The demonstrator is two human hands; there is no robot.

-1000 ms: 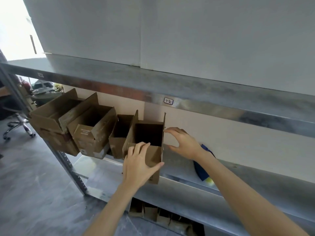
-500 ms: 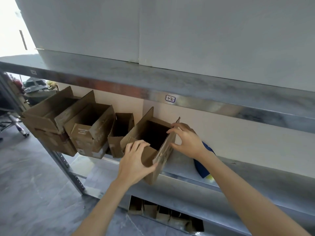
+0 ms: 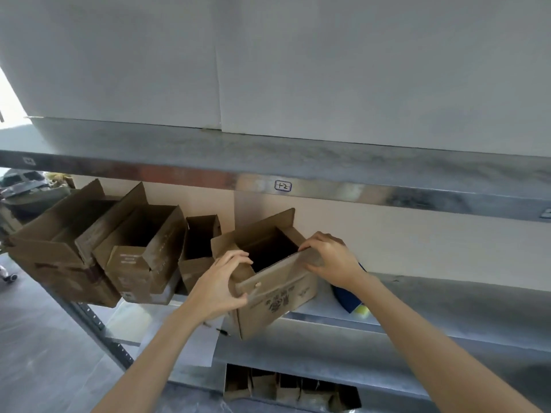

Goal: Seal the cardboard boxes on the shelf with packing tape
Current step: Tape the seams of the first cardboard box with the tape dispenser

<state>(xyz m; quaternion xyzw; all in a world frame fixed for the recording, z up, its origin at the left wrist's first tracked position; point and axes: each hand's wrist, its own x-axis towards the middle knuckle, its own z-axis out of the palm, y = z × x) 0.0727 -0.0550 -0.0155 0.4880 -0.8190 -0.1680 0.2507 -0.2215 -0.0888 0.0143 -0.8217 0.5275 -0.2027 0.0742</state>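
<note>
An open brown cardboard box with printed marks on its side sits turned at an angle on the metal shelf, its front corner hanging past the shelf edge. My left hand grips its near left corner and flap. My right hand holds the right flap at its top edge. The box's inside is dark, so any contents are hidden. To the left stand three more open cardboard boxes: a small one, a medium one and a large one.
A blue and yellow object lies on the shelf behind my right wrist. An upper shelf juts out overhead. Below, a lower opening holds several small cardboard pieces. The grey floor lies at the left.
Both hands have swung the box round from facing front to an angle and pulled it nearer the shelf edge. My right hand has moved from the flap's outer face to its top edge.
</note>
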